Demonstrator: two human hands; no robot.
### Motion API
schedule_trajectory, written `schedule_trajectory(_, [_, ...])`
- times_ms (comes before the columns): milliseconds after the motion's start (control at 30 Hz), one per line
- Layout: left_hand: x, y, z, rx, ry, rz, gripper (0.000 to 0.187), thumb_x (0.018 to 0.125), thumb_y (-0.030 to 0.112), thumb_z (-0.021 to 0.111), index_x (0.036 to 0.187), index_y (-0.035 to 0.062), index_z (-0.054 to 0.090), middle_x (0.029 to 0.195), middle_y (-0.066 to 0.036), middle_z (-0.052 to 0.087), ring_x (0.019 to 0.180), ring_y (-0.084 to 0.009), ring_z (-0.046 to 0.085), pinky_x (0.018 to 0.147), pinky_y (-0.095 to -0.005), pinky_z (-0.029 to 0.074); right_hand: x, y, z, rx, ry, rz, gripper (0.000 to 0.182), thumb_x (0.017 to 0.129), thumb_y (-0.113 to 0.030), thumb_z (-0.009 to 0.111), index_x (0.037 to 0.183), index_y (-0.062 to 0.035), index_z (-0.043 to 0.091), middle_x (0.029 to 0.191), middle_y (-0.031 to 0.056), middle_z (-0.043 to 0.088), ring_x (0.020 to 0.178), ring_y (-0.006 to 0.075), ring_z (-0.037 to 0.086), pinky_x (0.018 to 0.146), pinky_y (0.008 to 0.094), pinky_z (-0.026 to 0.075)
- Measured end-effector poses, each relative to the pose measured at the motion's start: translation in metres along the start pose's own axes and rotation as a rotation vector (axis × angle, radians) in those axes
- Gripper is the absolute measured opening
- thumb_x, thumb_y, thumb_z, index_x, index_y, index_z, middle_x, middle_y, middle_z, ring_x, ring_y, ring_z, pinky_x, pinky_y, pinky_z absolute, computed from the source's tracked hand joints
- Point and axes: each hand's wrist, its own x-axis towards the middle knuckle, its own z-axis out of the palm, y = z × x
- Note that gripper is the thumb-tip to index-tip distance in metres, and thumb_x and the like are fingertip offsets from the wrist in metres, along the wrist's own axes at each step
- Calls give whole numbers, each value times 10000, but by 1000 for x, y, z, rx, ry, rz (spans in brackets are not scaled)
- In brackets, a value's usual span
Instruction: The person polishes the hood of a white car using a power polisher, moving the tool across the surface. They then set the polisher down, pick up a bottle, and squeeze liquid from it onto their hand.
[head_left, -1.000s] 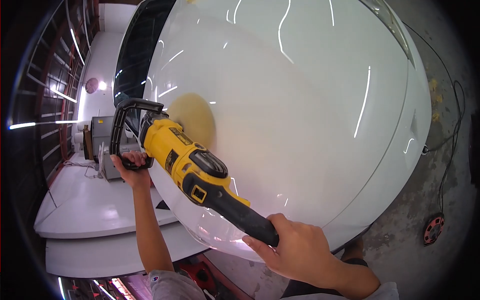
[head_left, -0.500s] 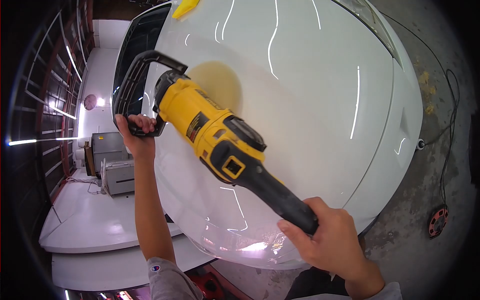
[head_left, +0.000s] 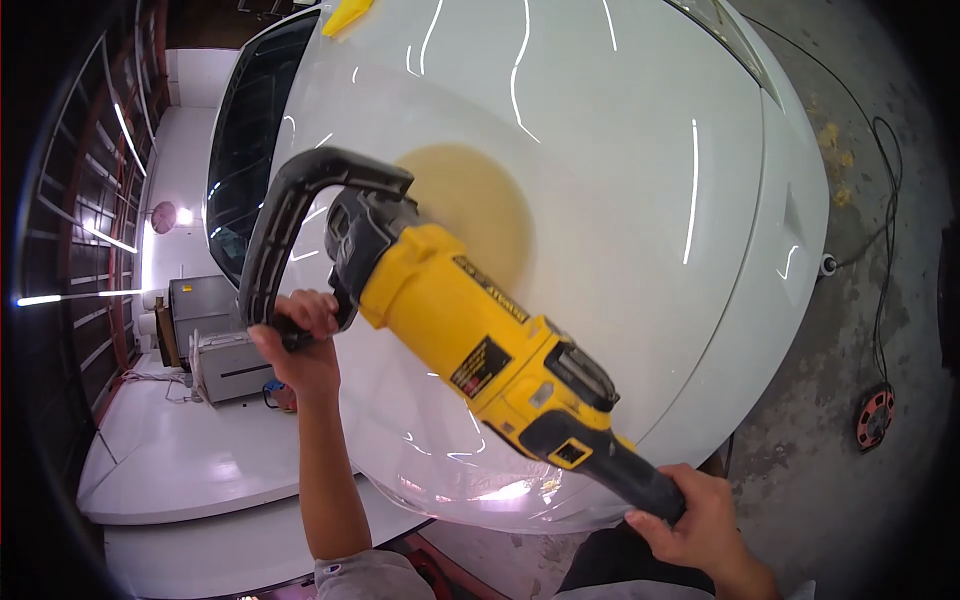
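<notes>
A yellow and black power polisher (head_left: pixel 440 310) lies diagonally over the white car hood (head_left: pixel 610 230). Its round yellowish pad (head_left: pixel 475 215) is against the hood, blurred at the edges. My left hand (head_left: pixel 305 340) is wrapped round the black D-shaped front handle (head_left: pixel 275 240). At the other end, my right hand (head_left: pixel 695 520) grips the black rear handle, with the thumb along its underside. A yellow object (head_left: pixel 346 16) rests on the hood near the windshield (head_left: pixel 262 130), cut off by the top edge.
A black cable (head_left: pixel 885 250) runs along the concrete floor (head_left: pixel 800 400) on the right to an orange-red reel (head_left: pixel 875 418). Another white panelled surface (head_left: pixel 190 450) stands at the lower left, with grey boxes (head_left: pixel 235 365) behind it.
The polisher and both hands have moved right and down in the view. The pad has shifted right, and the polisher appears larger. My hands keep their grips.
</notes>
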Motion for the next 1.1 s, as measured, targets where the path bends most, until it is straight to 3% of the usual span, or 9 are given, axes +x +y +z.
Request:
schedule_trajectory(200, [-52, 18, -34, 97, 73, -9, 595, 881, 652, 413, 714, 81, 405, 608, -49, 393, 581, -172, 385, 683, -335, 356, -22, 3, 26, -16, -86, -5, 400, 668, -318, 799, 855, -9, 627, 635, 116, 598, 552, 276, 627, 513, 320, 485])
schedule_trajectory(400, [-100, 30, -71, 170, 160, -33, 602, 863, 667, 439, 709, 86, 399, 583, -34, 380, 576, -162, 385, 665, -320, 357, -25, 5, 58, -72, -160, -58, 396, 664, -348, 800, 833, -29, 639, 623, 103, 603, 541, 269, 621, 499, 331, 486])
schedule_trajectory(467, [-116, 31, -85, 182, 180, -30, 593, 902, 650, 366, 704, 93, 408, 586, -29, 373, 584, -144, 350, 652, -298, 317, -23, 6, 66, -67, -179, -100, 390, 673, -358, 793, 818, -30, 638, 608, 96, 599, 535, 266, 620, 487, 331, 485])
schedule_trajectory(600, [-146, 34, -104, 193, 232, -50, 595, 898, 660, 363, 693, 103, 409, 575, -22, 361, 587, -144, 345, 645, -294, 312, -23, 8, 78, -85, -231, -136, 402, 684, -380, 785, 819, -31, 637, 606, 93, 601, 535, 262, 622, 479, 326, 485])
schedule_trajectory(1000, [-210, 44, -122, 281, 404, -84, 612, 869, 688, 394, 681, 106, 399, 555, -17, 369, 548, -140, 361, 644, -297, 349, -24, 27, 97, -147, -300, -266, 437, 722, -456, 742, 818, -42, 642, 581, 80, 592, 486, 220, 594, 446, 319, 476])
schedule_trajectory(1100, [-210, 46, -116, 284, 432, -99, 624, 854, 697, 424, 661, 103, 404, 565, -10, 346, 581, -131, 339, 545, -248, 304, -19, 20, 87, -138, -322, -230, 429, 686, -447, 774, 811, -59, 641, 598, 74, 600, 524, 241, 620, 480, 318, 495])
